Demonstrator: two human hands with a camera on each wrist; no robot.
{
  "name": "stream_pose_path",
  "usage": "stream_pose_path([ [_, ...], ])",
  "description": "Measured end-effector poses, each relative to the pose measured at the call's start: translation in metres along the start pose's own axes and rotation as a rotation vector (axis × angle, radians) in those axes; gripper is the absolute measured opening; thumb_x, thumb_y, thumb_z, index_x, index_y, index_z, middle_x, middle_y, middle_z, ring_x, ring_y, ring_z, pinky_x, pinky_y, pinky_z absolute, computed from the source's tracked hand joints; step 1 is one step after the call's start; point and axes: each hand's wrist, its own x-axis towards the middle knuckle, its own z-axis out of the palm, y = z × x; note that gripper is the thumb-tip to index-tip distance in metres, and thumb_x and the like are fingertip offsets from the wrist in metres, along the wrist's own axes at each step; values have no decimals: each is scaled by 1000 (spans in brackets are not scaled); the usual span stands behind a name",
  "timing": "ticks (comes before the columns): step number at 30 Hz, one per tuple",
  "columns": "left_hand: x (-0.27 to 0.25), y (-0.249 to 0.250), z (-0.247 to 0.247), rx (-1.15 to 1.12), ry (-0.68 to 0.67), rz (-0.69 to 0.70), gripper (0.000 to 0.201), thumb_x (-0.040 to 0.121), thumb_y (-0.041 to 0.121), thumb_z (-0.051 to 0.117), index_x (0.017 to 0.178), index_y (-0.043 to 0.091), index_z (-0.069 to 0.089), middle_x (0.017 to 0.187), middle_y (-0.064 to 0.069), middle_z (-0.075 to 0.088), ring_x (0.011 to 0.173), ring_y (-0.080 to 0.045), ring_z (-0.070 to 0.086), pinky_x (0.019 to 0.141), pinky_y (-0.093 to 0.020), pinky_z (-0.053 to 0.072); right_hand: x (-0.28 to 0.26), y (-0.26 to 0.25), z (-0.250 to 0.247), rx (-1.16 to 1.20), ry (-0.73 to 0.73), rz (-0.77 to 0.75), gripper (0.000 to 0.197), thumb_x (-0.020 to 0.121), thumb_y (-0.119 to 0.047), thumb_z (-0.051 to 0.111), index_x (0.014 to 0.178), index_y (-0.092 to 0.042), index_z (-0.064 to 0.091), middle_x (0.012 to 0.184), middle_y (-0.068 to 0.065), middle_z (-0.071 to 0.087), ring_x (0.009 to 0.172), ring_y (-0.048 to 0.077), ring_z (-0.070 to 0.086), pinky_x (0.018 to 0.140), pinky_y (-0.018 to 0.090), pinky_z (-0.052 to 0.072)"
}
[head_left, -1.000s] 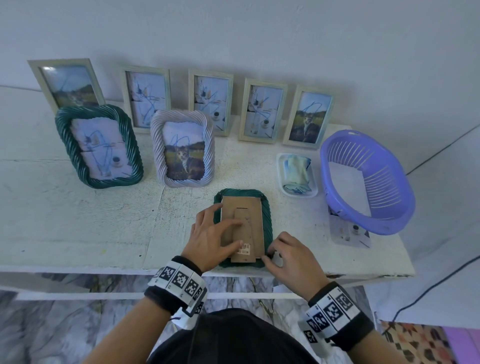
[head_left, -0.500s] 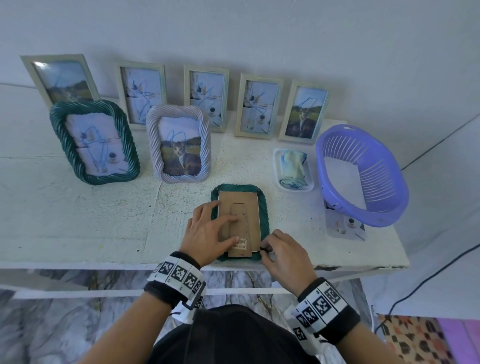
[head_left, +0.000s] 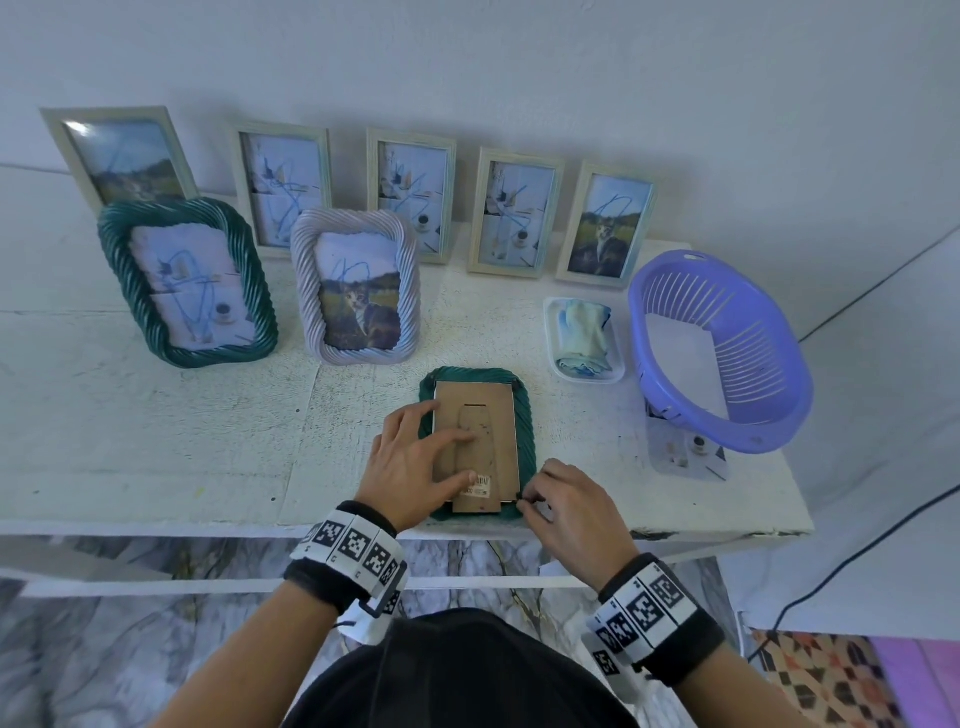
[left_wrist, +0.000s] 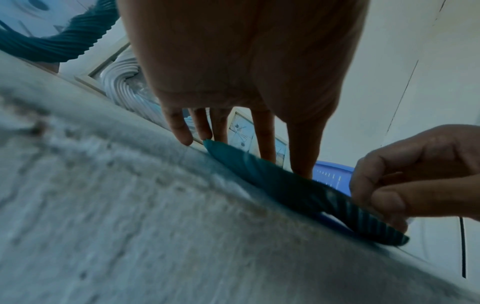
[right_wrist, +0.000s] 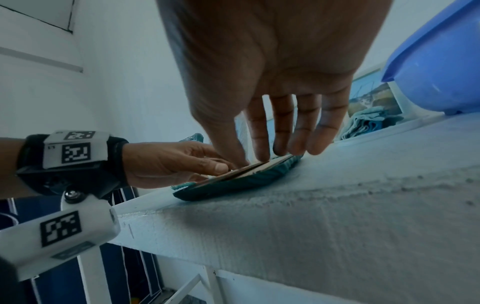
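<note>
A green rope-rimmed picture frame (head_left: 528, 415) lies face down near the table's front edge, its brown cardboard back (head_left: 496, 410) facing up. My left hand (head_left: 447, 449) lies flat on that back, fingers straight and spread, thumb near a barcode sticker. My right hand (head_left: 524, 501) has curled fingers and pinches at the frame's near right corner, where a small dark clip shows. In the left wrist view the left hand (left_wrist: 233, 127) presses the green frame (left_wrist: 272, 181), with the right hand (left_wrist: 384, 197) at its end. In the right wrist view the right hand (right_wrist: 259, 154) touches the cardboard back (right_wrist: 249, 169).
A green frame (head_left: 187, 283) and a lilac frame (head_left: 356, 288) stand at the back left, with several pale wooden frames along the wall. A white tray (head_left: 618, 371) holds a folded cloth. A purple basket (head_left: 769, 364) leans at the right over a loose photo (head_left: 685, 460).
My right hand has moved left, from beside the frame in to its near right corner, and pinches there. The left hand stays flat on the cardboard back.
</note>
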Motion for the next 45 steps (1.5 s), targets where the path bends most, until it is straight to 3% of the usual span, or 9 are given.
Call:
stream_pose_path([
  [5, 3, -2, -9, -95, -58, 0, 62, 71, 71, 45, 124, 42, 60, 145, -2, 38, 133, -27, 27, 106, -46, 33, 7, -11, -8, -47, 29, -69, 36, 85, -51, 54, 101, -20, 61, 106, -1, 49, 94, 15, 45, 71, 24, 45],
  [10, -2, -18, -21, -238, 44, 45, 30, 86, 35, 58, 113, 26, 68, 126, -2, 53, 116, -16, 51, 99, -36, 44, 13, -13, -1, -113, -102, -135, 59, 79, -61, 50, 126, -25, 57, 135, 8, 42, 126, 29, 34, 100, 41, 41],
  [14, -21, -34, -26, -192, 28, 100, 10, 85, 28, 64, 93, 26, 69, 104, 12, 58, 93, -6, 60, 81, -36, 53, 12, -9, 6, -111, -120, -142, 55, 83, -54, 50, 130, -26, 53, 137, 7, 40, 127, 27, 33, 101, 44, 44],
  [18, -34, -42, -29, -142, -51, 153, 24, 83, 49, 54, 93, 34, 69, 107, 16, 59, 99, -3, 59, 81, -34, 53, 10, -6, 9, -65, -91, -145, 51, 86, -47, 61, 132, -25, 54, 139, 7, 40, 127, 25, 31, 104, 40, 41],
  [24, -36, -37, -31, -101, -38, 163, 27, 80, 51, 59, 89, 32, 75, 109, 9, 66, 96, -7, 64, 78, -30, 54, 10, -5, 11, -49, -79, -134, 52, 86, -46, 63, 133, -26, 54, 141, 4, 38, 129, 25, 30, 106, 38, 40],
  [31, -38, -33, -28, -180, -46, 42, 13, 78, 25, 79, 89, 32, 77, 118, 7, 64, 106, -8, 60, 92, -33, 49, 10, -5, 13, -28, -56, -128, 52, 85, -44, 66, 132, -25, 56, 141, 5, 39, 129, 25, 30, 105, 39, 41],
  [37, -42, -32, -32, -338, -240, -49, 36, 67, 61, 61, 100, 50, 68, 125, 32, 40, 120, 0, 41, 104, -28, 29, 9, -5, 13, -15, -34, -136, 51, 84, -44, 68, 130, -24, 58, 139, 6, 41, 127, 26, 33, 101, 39, 43],
  [42, -43, -36, -31, -372, -133, -37, 24, 82, 26, 76, 95, 46, 72, 129, 19, 55, 116, 9, 45, 100, -16, 36, 9, -4, 13, -5, -33, -141, 51, 85, -44, 67, 132, -25, 57, 139, 5, 41, 128, 25, 32, 103, 38, 42],
  [45, -43, -37, -28, -323, -107, 10, 22, 82, 26, 76, 94, 44, 74, 127, 15, 57, 115, 3, 48, 100, -26, 40, 9, -5, 12, -7, -32, -145, 52, 85, -44, 67, 132, -25, 57, 139, 5, 41, 128, 25, 32, 102, 38, 43],
])
